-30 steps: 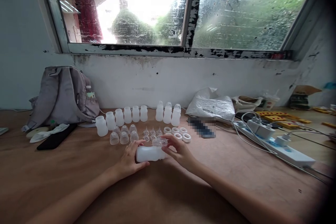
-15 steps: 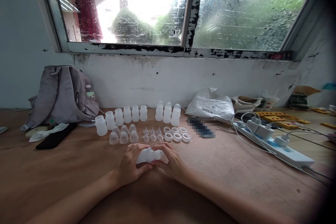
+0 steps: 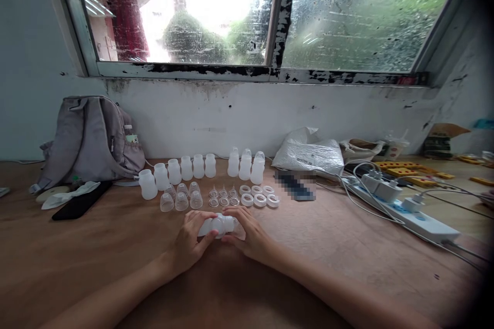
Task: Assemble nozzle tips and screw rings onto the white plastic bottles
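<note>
A translucent white baby bottle (image 3: 216, 225) lies on its side between my two hands, just above the table. My left hand (image 3: 189, 239) is closed round its body, thumb below and fingers on top. My right hand (image 3: 252, 235) is closed at the neck end on a clear dome cap (image 3: 240, 232), partly hidden by the fingers. Beyond my hands lie several clear dome caps (image 3: 181, 200), several clear teats (image 3: 224, 195) and several white collar rings (image 3: 260, 199). Open bottle bodies (image 3: 148, 185) stand in a row behind them. Three capped baby bottles (image 3: 245, 167) stand to their right.
At the left are a grey backpack (image 3: 87, 139), a black flat item (image 3: 81, 203) and a white tissue (image 3: 69, 195). At the right, a silver bag (image 3: 309, 153), a blurred dark item (image 3: 295, 186) and a power strip (image 3: 424, 223) with plugs and cables lie on the table.
My left thumb has moved up onto the bottle. The bottle and both hands have shifted very slightly; both keep their hold. The laid-out parts stay in place.
</note>
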Available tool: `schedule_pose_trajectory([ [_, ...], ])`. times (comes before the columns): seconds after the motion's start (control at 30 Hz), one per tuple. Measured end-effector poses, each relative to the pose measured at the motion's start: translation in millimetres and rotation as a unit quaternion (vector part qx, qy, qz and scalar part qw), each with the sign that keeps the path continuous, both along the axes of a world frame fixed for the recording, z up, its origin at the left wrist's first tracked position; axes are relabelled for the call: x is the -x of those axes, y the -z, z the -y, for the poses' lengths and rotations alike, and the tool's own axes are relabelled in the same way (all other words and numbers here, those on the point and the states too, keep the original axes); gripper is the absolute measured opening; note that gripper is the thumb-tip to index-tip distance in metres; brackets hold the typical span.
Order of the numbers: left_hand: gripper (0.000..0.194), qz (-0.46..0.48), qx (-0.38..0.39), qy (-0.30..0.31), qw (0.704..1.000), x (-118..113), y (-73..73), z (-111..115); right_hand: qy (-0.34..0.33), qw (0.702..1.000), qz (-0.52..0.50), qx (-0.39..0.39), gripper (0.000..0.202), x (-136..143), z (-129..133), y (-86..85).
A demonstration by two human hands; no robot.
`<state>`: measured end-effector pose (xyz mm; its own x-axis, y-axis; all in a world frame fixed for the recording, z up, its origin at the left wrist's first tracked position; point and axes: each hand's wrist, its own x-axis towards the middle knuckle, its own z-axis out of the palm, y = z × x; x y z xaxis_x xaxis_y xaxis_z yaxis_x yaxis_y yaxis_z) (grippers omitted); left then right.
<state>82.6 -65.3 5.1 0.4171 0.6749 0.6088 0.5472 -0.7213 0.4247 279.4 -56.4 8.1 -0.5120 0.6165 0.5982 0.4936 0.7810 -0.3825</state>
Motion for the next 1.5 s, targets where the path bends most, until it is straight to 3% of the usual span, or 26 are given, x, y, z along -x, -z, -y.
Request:
schedule_pose_trajectory([
  [0.13, 0.023, 0.041, 0.053, -0.021, 0.998, 2, 1.0, -2, 0.057, 0.997, 0.03, 0.048, 0.046, -5, -10, 7.1],
  [0.3, 0.027, 0.104, 0.095, -0.05, 0.989, 12, -5.2, -14, 0.064, 0.991, 0.043, 0.111, 0.039, -12, -22, 16.1],
  [0.4, 0.03, 0.158, 0.086, -0.099, 0.979, 30, -16.9, -29, 0.067, 0.99, 0.033, 0.119, 0.031, -15, -24, 16.8],
  [0.5, 0.035, 0.208, 0.043, -0.187, 0.959, 60, -25.0, -49, 0.063, 0.991, 0.032, 0.117, 0.026, -16, -25, 16.8],
  [0.67, 0.037, 0.135, -0.024, -0.272, 0.952, 116, -12.6, -72, 0.063, 0.99, 0.031, 0.119, 0.028, -16, -25, 17.1],
  [0.8, 0.036, -0.008, -0.029, -0.278, 0.96, 141, 5.3, -81, 0.068, 0.989, 0.029, 0.126, 0.028, -15, -24, 14.4],
  [0.93, 0.034, -0.139, -0.01, -0.289, 0.947, 146, 13.5, -85, 0.07, 0.988, 0.031, 0.135, 0.027, -15, -23, 12.0],
  [1.07, 0.034, -0.184, 0.004, -0.3, 0.936, 148, 15.2, -84, 0.071, 0.988, 0.032, 0.131, 0.027, -16, -22, 11.7],
  [1.33, 0.035, -0.182, 0.011, -0.257, 0.949, 152, 12.3, -83, 0.052, 0.993, 0.007, 0.109, 0.025, -18, -20, 3.8],
  [1.5, 0.03, -0.141, -0.101, -0.27, 0.947, 144, 5.9, -75, 0.044, 0.993, 0.001, 0.112, 0.022, -19, -20, 2.9],
])
